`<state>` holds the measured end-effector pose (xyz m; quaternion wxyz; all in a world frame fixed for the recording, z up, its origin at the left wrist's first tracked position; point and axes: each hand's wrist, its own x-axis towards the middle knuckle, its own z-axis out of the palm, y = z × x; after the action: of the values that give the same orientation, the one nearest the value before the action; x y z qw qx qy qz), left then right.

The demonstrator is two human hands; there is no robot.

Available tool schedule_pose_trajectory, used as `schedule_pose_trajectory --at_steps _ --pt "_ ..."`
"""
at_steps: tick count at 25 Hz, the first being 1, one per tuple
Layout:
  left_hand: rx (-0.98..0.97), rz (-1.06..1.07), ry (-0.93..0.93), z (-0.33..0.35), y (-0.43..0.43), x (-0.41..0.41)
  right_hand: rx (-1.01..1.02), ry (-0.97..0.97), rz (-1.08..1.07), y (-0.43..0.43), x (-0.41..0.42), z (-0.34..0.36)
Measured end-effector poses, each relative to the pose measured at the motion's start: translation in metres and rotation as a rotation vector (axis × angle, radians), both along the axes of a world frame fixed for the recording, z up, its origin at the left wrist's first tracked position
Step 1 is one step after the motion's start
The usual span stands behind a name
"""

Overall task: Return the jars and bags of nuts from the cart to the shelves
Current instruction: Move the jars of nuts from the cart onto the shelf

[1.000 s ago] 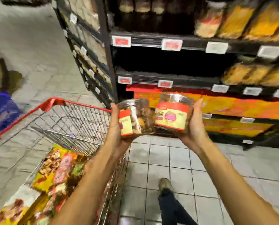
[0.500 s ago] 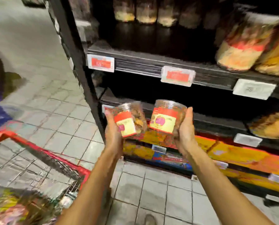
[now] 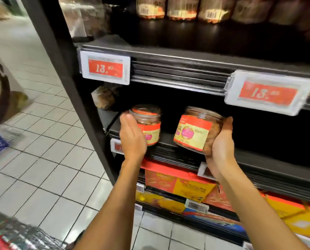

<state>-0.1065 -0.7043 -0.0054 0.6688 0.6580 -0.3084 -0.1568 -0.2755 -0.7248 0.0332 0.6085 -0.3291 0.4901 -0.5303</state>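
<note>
Two clear plastic jars of nuts with red and yellow labels are at the dark middle shelf [image 3: 269, 159]. The left jar [image 3: 149, 121] stands upright on the shelf's front left part, and my left hand [image 3: 132, 138] lies against its near side with the fingers straight. The right jar [image 3: 195, 132] is tilted just above the shelf edge, held from its right side and bottom by my right hand [image 3: 221, 147]. The cart [image 3: 10, 235] shows only as a blurred corner at the bottom left.
Several similar jars [image 3: 182, 9] line the shelf above. A bag of nuts [image 3: 103, 98] lies at the middle shelf's far left. Red price tags [image 3: 105, 69] hang on the shelf edges. Orange and yellow boxes [image 3: 177, 183] fill the lower shelves. A black upright [image 3: 60, 69] bounds the unit on the left.
Both hands carried the jars forward from the cart side into the middle shelf. The left jar now stands upright on the shelf. The cart has dropped to the view's bottom corner.
</note>
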Motion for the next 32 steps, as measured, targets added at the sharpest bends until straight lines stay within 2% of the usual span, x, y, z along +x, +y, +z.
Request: schedule_pose_trajectory --at_steps 3,6,8,9,11,12,14,16,17,20,23,26,29,30,32 --pt "-0.029 -0.046 -0.049 -0.012 -0.016 0.015 -0.027 -0.054 0.02 -0.005 0.005 -0.001" --pt "0.045 -0.127 -0.116 -0.018 -0.013 0.019 -0.066 -0.124 0.041 -0.008 0.01 -0.002" --pt "0.084 -0.096 -0.126 -0.014 -0.002 0.017 -0.071 -0.079 0.071 -0.009 0.015 -0.003" --pt "0.063 -0.008 -0.13 -0.01 0.005 0.015 -0.065 -0.049 0.061 -0.008 0.017 -0.002" --pt "-0.122 0.183 -0.141 0.001 0.022 -0.001 -0.061 -0.015 0.043 -0.009 0.021 0.0" --pt "-0.218 0.178 -0.114 0.009 0.031 -0.016 -0.057 -0.015 0.038 -0.009 0.023 0.002" --pt "-0.288 -0.046 -0.04 0.025 0.046 -0.057 -0.074 0.019 0.062 -0.006 0.026 0.004" --pt "-0.26 -0.212 -0.088 0.036 0.054 -0.085 -0.111 0.035 0.069 -0.003 0.027 0.003" --pt "-0.26 -0.253 -0.101 0.037 0.055 -0.09 -0.123 0.027 0.073 -0.002 0.025 0.002" --pt "-0.284 -0.292 0.128 0.044 0.053 -0.078 -0.132 -0.067 0.142 -0.001 0.016 0.003" --pt "-0.089 -0.353 0.05 0.046 0.047 -0.057 -0.16 -0.115 0.321 0.008 0.017 0.011" --pt "-0.099 -0.48 0.055 0.05 0.043 -0.049 -0.216 0.021 0.386 0.01 0.028 0.028" --pt "-0.225 -0.303 0.075 0.051 0.045 -0.047 -0.336 0.272 0.191 0.017 0.035 0.029" --pt "-0.252 -0.221 0.097 0.049 0.045 -0.046 -0.406 0.29 0.119 0.025 0.034 0.022" --pt "-0.299 -0.116 0.083 0.05 0.047 -0.045 -0.556 0.268 0.136 0.05 0.028 0.01"
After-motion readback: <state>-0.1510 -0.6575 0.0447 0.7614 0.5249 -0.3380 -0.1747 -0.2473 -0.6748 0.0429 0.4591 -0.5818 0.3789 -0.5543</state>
